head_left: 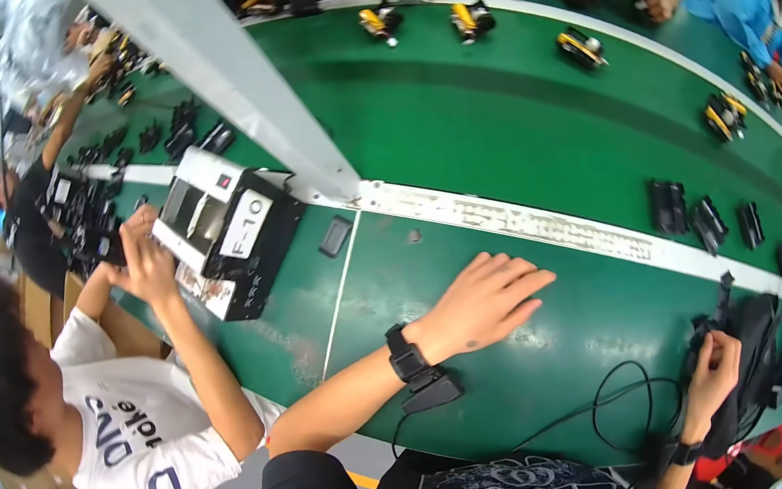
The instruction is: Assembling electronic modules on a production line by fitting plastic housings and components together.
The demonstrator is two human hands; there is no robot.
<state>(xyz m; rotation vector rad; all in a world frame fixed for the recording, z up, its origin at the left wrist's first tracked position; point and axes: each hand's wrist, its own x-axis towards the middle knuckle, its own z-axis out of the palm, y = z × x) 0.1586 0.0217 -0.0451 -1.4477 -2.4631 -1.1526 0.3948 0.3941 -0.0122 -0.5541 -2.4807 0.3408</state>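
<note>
- Green worktable, one white metal rail dividing it from a wide green belt.
- Left hand: released, nothing in it. Palm down, fingers spread toward the right, forearm angled in from lower left.
- Right hand: fingers bent, tips drawn together at a heap of black parts on the table's right end. Cannot tell whether it grips one.
- Wrists: two black straps, one each; one small black box just beside the left.
- Thin black cable loops left of the heap; heap count unclear.
- Belt: four yellow-and-black assemblies spaced along the far side; three separate black plastic housings near the rail at right.
- One white-and-black boxy machine, one small dark rectangular piece beside it.
</note>
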